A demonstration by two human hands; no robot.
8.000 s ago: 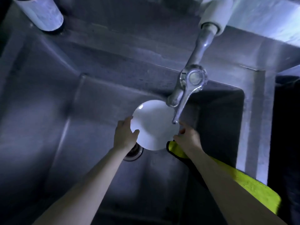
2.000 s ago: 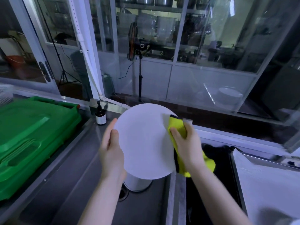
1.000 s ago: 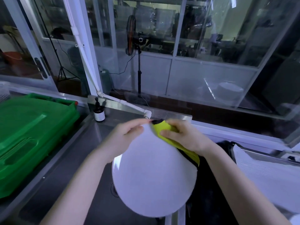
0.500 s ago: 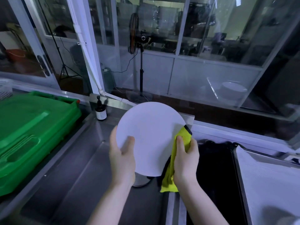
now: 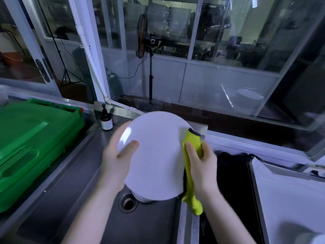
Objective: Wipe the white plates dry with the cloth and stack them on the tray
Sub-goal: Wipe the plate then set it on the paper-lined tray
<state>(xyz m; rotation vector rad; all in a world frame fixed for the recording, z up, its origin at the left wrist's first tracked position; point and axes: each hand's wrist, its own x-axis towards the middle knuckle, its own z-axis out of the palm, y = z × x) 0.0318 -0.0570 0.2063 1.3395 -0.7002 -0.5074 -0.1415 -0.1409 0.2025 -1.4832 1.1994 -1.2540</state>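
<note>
Slightly lower and further left than half a second ago, the white plate (image 5: 154, 155) hangs above the sink (image 5: 79, 199). The left hand (image 5: 116, 162) grips its 9 o'clock rim, and the right hand (image 5: 202, 164) pinches the yellow cloth (image 5: 192, 143) against its 3 o'clock edge. A green crate (image 5: 35, 138) lies at 9 o'clock, a bottle (image 5: 106, 120) at 11, and the tray (image 5: 290, 191) at 4.

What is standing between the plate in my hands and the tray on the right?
Nothing visible blocks it. The white plate, held by the left hand and the right hand with the cloth, has only a dark basin before the tray.
</note>
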